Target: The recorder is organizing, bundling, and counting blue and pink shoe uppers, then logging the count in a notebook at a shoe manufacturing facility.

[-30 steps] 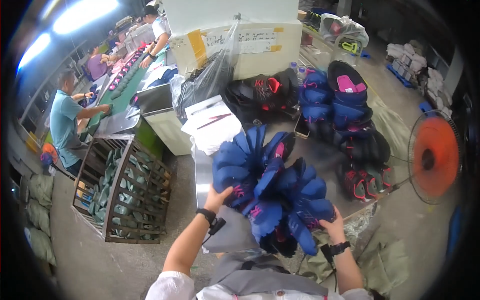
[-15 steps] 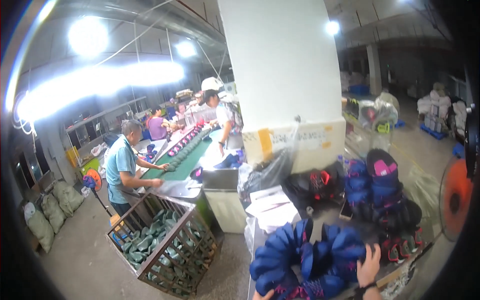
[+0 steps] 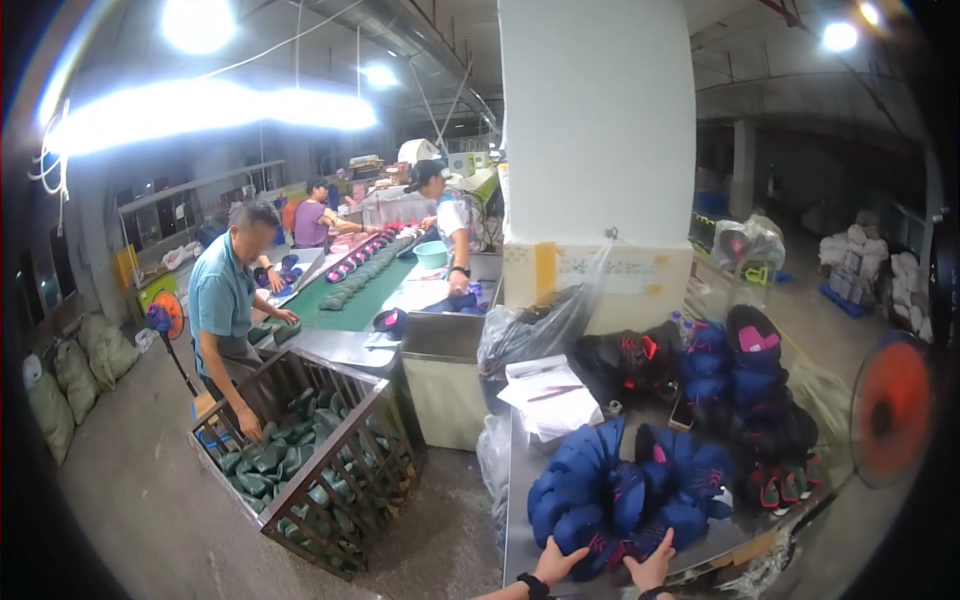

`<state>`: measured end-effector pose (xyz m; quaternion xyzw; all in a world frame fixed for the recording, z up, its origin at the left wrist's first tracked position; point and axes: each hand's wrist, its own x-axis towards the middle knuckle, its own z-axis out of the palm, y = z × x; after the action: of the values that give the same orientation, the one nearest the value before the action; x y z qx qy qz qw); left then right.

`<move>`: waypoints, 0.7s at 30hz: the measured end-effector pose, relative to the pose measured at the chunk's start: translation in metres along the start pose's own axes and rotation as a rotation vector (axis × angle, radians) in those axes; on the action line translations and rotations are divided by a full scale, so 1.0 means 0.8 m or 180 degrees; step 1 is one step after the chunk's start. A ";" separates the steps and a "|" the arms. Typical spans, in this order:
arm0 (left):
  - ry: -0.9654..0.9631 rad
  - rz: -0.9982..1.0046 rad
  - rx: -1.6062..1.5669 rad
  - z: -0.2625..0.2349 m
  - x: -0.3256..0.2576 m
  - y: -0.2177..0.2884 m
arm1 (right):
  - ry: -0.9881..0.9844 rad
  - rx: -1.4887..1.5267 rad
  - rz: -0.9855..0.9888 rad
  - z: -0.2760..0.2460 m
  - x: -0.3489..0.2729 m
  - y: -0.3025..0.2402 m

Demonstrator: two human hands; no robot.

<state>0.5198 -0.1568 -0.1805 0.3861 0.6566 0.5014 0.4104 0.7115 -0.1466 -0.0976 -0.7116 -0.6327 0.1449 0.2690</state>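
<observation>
A ring of nested navy-blue shoe uppers (image 3: 572,478) with pink trim lies on the metal-topped table (image 3: 522,500) in front of me. My left hand (image 3: 556,564) grips the near left part of the ring, its thumb reaching inward over an upper. Close by, my right hand (image 3: 652,564) holds the near right uppers (image 3: 683,517), thumb and fingers round the pink-edged front. Both hands are low in the picture, a short gap apart. Their undersides and some fingertips are hidden by the uppers.
Papers with a pen (image 3: 555,395) lie behind the ring. Stacked blue uppers (image 3: 752,370) and black-and-red shoes (image 3: 640,352) stand beyond it. An orange fan (image 3: 888,402) is at right. Left, a person (image 3: 225,300) reaches into a metal crate (image 3: 365,420) of green shoe lasts, beside a conveyor (image 3: 345,310).
My right hand has come left and nearer, from the ring's right side to its front; my left hand shows more. The person at the crate has bent and put a hand among the lasts.
</observation>
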 end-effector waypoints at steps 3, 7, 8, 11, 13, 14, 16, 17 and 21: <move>-0.0340 0.0542 -0.0225 -0.005 -0.006 -0.006 | 0.0828 0.1147 -0.0513 0.042 0.052 0.073; -0.0938 0.0879 -0.1263 -0.055 -0.057 -0.003 | -0.0182 0.0296 -0.0764 -0.006 0.102 0.131; -0.0881 0.0730 -0.1265 -0.061 -0.060 -0.044 | -0.0307 0.0312 -0.0982 -0.002 0.099 0.150; -0.0531 0.0416 -0.1271 -0.075 -0.079 -0.054 | -0.0775 0.0091 -0.0943 -0.023 0.064 0.133; -0.0276 0.0505 -0.0906 -0.080 -0.077 -0.039 | -0.1597 0.1070 -0.0490 -0.034 0.076 0.141; 0.0055 0.0612 0.0301 -0.092 -0.079 -0.023 | -0.1564 0.0884 -0.0940 -0.071 0.082 0.113; 0.0645 0.1252 0.1993 -0.098 -0.082 0.085 | -0.1258 0.0521 -0.1297 -0.089 0.145 0.139; 0.1090 0.1859 0.2516 -0.090 -0.074 0.144 | -0.0726 -0.0091 -0.1747 -0.077 0.183 0.162; -0.1638 0.2699 0.3655 0.004 0.021 0.244 | -0.1412 0.2081 -0.1276 -0.121 0.281 -0.007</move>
<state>0.5354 -0.1011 0.0064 0.8633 0.4934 0.0898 0.0572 0.7954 0.0540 0.0144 -0.4040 -0.7215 0.4316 0.3604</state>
